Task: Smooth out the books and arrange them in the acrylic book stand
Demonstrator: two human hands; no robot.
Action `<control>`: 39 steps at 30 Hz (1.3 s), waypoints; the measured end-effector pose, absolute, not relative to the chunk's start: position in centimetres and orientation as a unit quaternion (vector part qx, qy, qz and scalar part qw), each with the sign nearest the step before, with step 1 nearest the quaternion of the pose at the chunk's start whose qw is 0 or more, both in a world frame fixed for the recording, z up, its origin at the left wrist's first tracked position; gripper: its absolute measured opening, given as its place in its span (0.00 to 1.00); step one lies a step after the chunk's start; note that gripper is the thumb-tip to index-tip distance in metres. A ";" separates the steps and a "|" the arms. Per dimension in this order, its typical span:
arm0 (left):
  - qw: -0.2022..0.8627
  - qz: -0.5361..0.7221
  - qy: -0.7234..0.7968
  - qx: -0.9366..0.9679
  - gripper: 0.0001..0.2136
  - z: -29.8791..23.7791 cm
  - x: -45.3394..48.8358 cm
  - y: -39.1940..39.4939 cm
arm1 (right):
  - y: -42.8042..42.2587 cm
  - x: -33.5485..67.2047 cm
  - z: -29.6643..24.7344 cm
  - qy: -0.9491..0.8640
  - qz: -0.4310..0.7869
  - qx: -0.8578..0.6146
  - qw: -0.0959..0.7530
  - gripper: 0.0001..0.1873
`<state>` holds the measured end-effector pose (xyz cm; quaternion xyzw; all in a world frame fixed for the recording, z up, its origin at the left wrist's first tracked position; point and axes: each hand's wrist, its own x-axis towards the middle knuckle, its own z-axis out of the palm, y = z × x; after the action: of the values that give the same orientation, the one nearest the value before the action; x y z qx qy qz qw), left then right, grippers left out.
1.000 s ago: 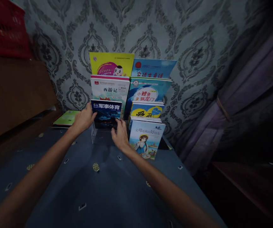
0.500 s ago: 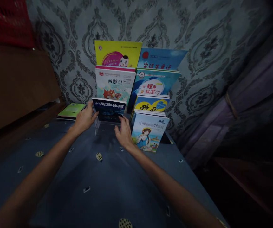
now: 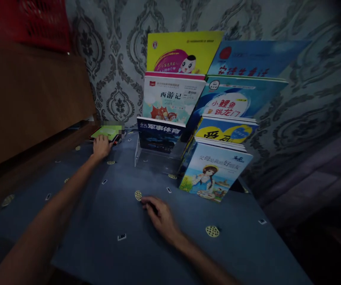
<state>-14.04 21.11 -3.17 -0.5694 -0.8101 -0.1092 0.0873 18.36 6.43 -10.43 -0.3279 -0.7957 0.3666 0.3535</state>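
My left hand (image 3: 101, 147) reaches to a small stack of books at the far left; its fingers lie on the green book (image 3: 107, 131) on top. Whether the thumb is under the edge I cannot tell. My right hand (image 3: 162, 218) hovers or rests over the cloth at the centre, fingers loosely bent and apart, holding nothing. Beyond it, a dark blue book (image 3: 160, 136) leans upright in the front of a clear stand (image 3: 155, 160). Behind that book stand a white book (image 3: 170, 101) with a red-orange picture and a yellow book (image 3: 185, 47).
To the right, a second column holds several upright books, with a light blue book (image 3: 213, 170) in front. The patterned blue cloth (image 3: 99, 221) covers the table. A brown wooden panel (image 3: 33, 103) and a red basket (image 3: 39, 23) are at the left; a curtain (image 3: 321, 170) hangs at the right.
My left hand has left the dark blue book and moved left onto the green book. My right hand has drawn back toward me from the dark blue book. The view has turned left and come closer.
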 end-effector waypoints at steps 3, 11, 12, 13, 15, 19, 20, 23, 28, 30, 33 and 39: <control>0.075 -0.086 -0.820 -0.561 0.26 -2.9 -15.9 23.7 | 6.7 18.5 -10.3 -0.799 0.362 -0.322 0.356 0.16; 0.039 -0.021 -0.799 -0.600 0.23 -2.2 -18.6 26.3 | 6.7 18.9 -10.2 -0.816 0.362 -0.287 0.348 0.17; 0.041 -0.018 -0.794 -0.607 0.22 -1.9 -18.7 26.4 | 6.8 18.9 -10.2 -0.816 0.363 -0.287 0.347 0.17; 0.045 -0.017 -0.791 -0.610 0.21 -1.6 -18.8 26.4 | 6.8 18.9 -10.2 -0.817 0.362 -0.286 0.346 0.17; 0.056 -0.016 -0.794 -0.605 0.20 -0.9 -18.8 26.4 | 6.8 18.9 -10.3 -0.818 0.360 -0.285 0.346 0.17; 0.077 -0.018 -0.806 -0.587 0.21 0.3 -18.7 25.6 | 6.9 18.9 -10.5 -0.817 0.364 -0.283 0.345 0.17; 0.082 -0.019 -0.808 -0.584 0.21 0.5 -18.7 25.2 | 6.9 18.9 -10.5 -0.818 0.364 -0.284 0.343 0.17; 0.101 -0.021 -0.808 -0.580 0.21 1.1 -18.5 23.7 | 6.9 18.9 -10.4 -0.818 0.365 -0.290 0.337 0.17; 0.142 -0.013 -0.776 -0.614 0.20 0.2 -15.2 17.7 | 6.8 18.8 -10.1 -0.811 0.375 -0.291 0.342 0.17; 0.157 0.007 -0.722 -0.673 0.18 -0.9 -12.8 14.1 | 6.8 18.8 -10.1 -0.808 0.378 -0.295 0.343 0.16; 0.081 0.009 -0.634 -0.769 0.16 -2.3 -9.9 9.7 | 6.8 18.8 -10.0 -0.803 0.382 -0.305 0.342 0.16; 0.039 -0.055 -0.710 -0.701 0.16 -2.9 -12.5 11.4 | 6.8 18.6 -9.7 -0.804 0.382 -0.296 0.345 0.17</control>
<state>-12.50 11.39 -2.87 -0.7008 -0.7102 -0.0546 0.0392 18.64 6.76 -9.68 -0.2960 -0.8044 0.3823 0.3452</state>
